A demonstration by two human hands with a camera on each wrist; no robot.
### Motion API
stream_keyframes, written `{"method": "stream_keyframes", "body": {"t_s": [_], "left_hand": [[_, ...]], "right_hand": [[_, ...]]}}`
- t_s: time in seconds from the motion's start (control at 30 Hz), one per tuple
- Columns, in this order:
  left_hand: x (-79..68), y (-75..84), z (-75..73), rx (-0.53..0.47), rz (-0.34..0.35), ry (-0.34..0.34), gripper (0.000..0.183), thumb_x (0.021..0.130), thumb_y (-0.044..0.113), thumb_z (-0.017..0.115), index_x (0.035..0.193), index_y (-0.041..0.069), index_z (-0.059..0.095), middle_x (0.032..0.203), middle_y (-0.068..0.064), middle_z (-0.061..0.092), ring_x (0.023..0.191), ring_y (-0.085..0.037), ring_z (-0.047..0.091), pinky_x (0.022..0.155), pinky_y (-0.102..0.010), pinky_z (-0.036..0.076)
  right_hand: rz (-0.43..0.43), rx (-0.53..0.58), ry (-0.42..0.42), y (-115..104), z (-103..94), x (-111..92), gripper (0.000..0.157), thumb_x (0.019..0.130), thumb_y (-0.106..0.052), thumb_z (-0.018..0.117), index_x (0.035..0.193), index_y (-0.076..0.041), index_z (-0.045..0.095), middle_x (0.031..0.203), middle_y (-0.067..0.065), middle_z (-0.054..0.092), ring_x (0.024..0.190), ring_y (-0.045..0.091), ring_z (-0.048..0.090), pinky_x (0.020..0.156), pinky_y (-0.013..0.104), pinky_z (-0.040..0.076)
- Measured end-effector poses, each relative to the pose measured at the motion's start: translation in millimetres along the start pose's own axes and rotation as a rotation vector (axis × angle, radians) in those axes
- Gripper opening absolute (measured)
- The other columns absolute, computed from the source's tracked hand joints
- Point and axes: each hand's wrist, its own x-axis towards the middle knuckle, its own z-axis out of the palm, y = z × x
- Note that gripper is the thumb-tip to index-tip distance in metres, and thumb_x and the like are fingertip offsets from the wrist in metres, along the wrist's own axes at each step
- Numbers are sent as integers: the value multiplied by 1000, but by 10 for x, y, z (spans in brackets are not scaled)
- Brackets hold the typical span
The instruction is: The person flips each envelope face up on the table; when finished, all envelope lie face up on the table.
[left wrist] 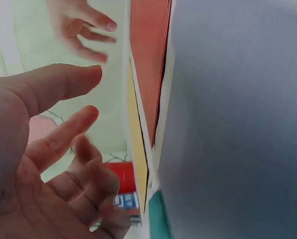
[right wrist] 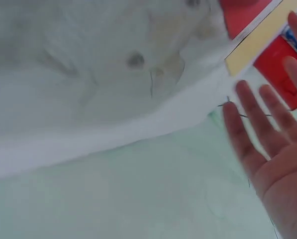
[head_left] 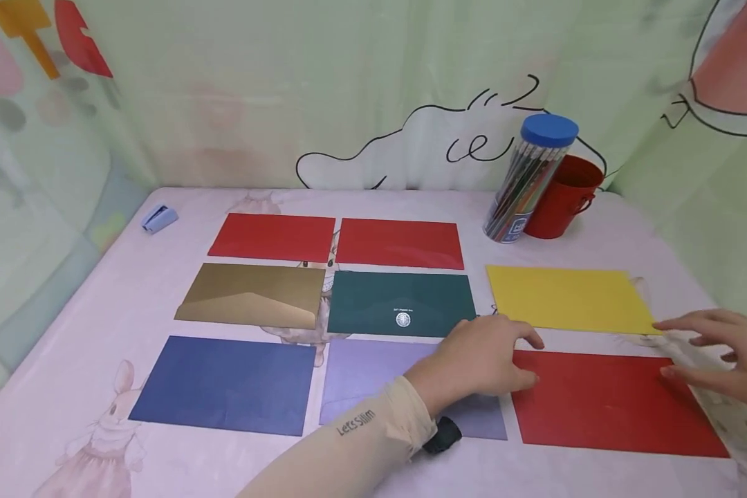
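My left hand [head_left: 482, 356] is over the right part of a lilac paper rectangle [head_left: 373, 366], thumb and fingers spread at the left edge of a red paper rectangle [head_left: 616, 401]. The left wrist view shows this hand [left wrist: 63, 149] holding nothing. At the red rectangle's right end is my right hand [head_left: 731, 349], its fingers loosely apart and near the corner of a yellow paper rectangle [head_left: 573, 299]. Nothing is in the right hand [right wrist: 272, 134] in the right wrist view either. The left forearm and hand hide part of the lilac rectangle.
More paper rectangles lie in rows: dark blue [head_left: 224, 384], gold [head_left: 255, 287], dark green [head_left: 373, 301], and two red ones [head_left: 274, 236] behind. A blue-lidded tube of pencils [head_left: 529, 183] leans by a red bucket [head_left: 563, 200]. A small pale blue object [head_left: 159, 218] sits far left.
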Motion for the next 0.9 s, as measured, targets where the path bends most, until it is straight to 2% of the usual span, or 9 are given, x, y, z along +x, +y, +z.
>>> {"method": "stream_keyframes", "body": {"t_s": [0.07, 0.17, 0.27, 0.37, 0.47, 0.57, 0.67, 0.8, 0.9], "left_hand": [[76, -32, -89, 2, 1, -14, 41, 86, 40, 77, 126, 38, 66, 100, 21, 60, 89, 6, 49, 76, -18, 40], [239, -62, -183, 7, 8, -31, 46, 87, 39, 77, 131, 36, 64, 108, 19, 60, 92, 6, 49, 74, -15, 42], [413, -89, -234, 89, 3, -40, 51, 89, 42, 75, 137, 38, 59, 123, 20, 58, 107, 4, 49, 85, -17, 43], [570, -112, -248, 206, 2, -48, 57, 90, 47, 72, 143, 40, 53, 136, 20, 52, 119, 0, 46, 97, -22, 40], [681, -168, -240, 269, -20, -68, 64, 89, 51, 71, 148, 41, 46, 143, 20, 48, 128, -2, 41, 105, -26, 35], [738, -232, -215, 294, -40, -112, 69, 89, 52, 70, 151, 40, 42, 144, 21, 46, 131, -1, 40, 109, -26, 30], [755, -268, -199, 305, -47, -156, 70, 90, 54, 69, 152, 41, 39, 144, 23, 46, 133, 2, 38, 114, -26, 21], [753, -267, -193, 352, -25, -178, 69, 91, 56, 66, 153, 44, 38, 144, 26, 46, 135, 3, 37, 117, -27, 10], [745, -262, -193, 420, 0, -193, 66, 95, 55, 61, 154, 43, 36, 142, 25, 49, 134, 3, 40, 118, -29, 6]], "right_hand": [[-65, -15, 5, 28, -27, 138, 80, 66, -22, 95, 129, 7, 54, 125, 38, 42, 102, 57, 46, 69, 68, 51], [-116, -67, -61, 90, -76, 348, 92, 66, -21, 94, 138, 6, 44, 136, 42, 33, 118, 60, 32, 82, 76, 41], [-116, -112, -144, 124, -91, 547, 103, 64, -30, 93, 144, 5, 38, 141, 44, 31, 123, 59, 29, 88, 77, 36], [-88, -134, -221, 114, -82, 657, 109, 63, -41, 92, 145, 5, 37, 138, 43, 34, 117, 59, 35, 87, 71, 43], [-77, -107, -278, 86, -36, 728, 107, 65, -44, 89, 146, 6, 39, 137, 43, 36, 114, 59, 37, 82, 66, 50], [-77, -53, -318, 73, -4, 757, 103, 68, -40, 88, 146, 7, 39, 139, 42, 36, 116, 60, 33, 82, 65, 51], [-72, -39, -327, 102, 0, 729, 102, 70, -39, 87, 147, 7, 39, 141, 40, 36, 119, 59, 32, 86, 68, 47], [-88, -60, -295, 144, 17, 683, 95, 73, -34, 87, 146, 6, 41, 141, 39, 39, 120, 58, 33, 88, 71, 43], [-119, -96, -259, 140, 47, 675, 88, 75, -26, 86, 145, 5, 42, 139, 38, 42, 119, 56, 36, 87, 67, 47]]}}
